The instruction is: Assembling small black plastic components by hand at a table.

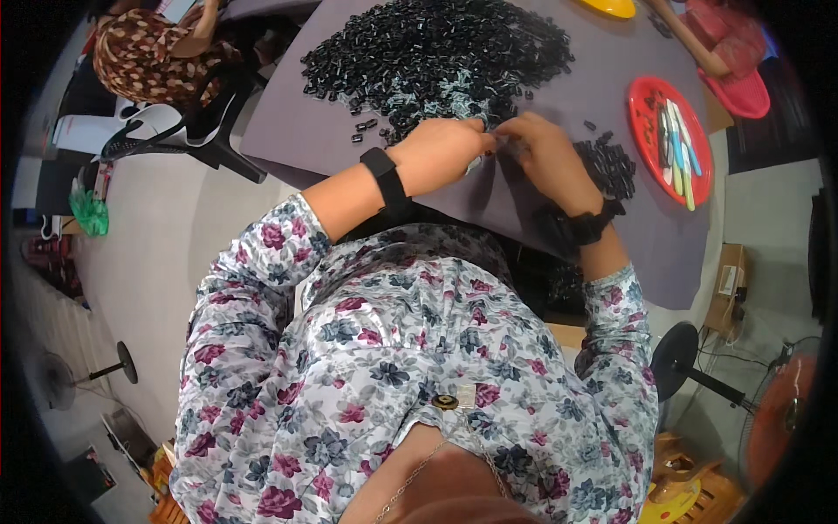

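My left hand and my right hand meet over the near edge of the grey-covered table. Fingertips of both are pinched together, almost touching each other. Whatever small piece they hold is too small and too hidden to name. Just beyond them spreads a large heap of small black pieces, with pale green bits mixed in at its near side. A smaller group of black pieces lies beside my right wrist.
To the right, a red oval tray holds several slim tools with blue, white and green handles and some dark bits. Part of a yellow dish shows at the far edge. Two other people sit at the far left and far right, near a pink basket.
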### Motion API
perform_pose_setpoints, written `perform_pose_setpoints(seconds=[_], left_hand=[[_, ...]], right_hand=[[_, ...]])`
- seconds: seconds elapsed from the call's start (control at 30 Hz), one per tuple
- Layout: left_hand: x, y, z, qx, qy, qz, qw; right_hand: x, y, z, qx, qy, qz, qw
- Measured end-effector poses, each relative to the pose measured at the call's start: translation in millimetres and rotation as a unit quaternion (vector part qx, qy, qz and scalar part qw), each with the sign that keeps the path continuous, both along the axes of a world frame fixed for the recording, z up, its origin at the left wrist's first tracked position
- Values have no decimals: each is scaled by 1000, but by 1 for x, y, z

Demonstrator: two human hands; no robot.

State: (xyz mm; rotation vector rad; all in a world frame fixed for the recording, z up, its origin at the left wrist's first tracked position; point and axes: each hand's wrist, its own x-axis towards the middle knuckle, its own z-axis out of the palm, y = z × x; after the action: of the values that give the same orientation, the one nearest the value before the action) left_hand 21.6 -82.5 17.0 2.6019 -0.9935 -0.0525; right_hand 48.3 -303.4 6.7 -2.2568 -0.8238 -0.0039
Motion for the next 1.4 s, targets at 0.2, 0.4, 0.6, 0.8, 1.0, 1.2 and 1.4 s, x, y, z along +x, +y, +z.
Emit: perform_pose_setpoints(seconds=[0.2, 0.4, 0.6, 0.8, 1.0, 1.2, 1.4], left_hand=[[17, -13, -2, 35, -29, -21, 999], [11, -13, 3, 11, -54, 4, 998], [-3, 20, 24, -170, 152, 161, 960], [-10, 53, 3, -414, 313, 179, 836], [-18, 59, 6, -480, 413, 189, 750], [-21, 52, -3, -485, 428, 174, 742], [-19, 40, 0, -478, 414, 183, 753]], right_hand=[[-8, -15, -4, 18, -1, -27, 999], [-12, -13, -4, 38, 20, -35, 998], [-14, -9, -3, 27, 4, -19, 999], [-7, 19, -8, 15, -3, 32, 999], [-5, 26, -17, -31, -35, 43, 998], [-18, 24, 3, 105, 121, 25, 987], [-24, 32, 5, 277, 256, 8, 926]])
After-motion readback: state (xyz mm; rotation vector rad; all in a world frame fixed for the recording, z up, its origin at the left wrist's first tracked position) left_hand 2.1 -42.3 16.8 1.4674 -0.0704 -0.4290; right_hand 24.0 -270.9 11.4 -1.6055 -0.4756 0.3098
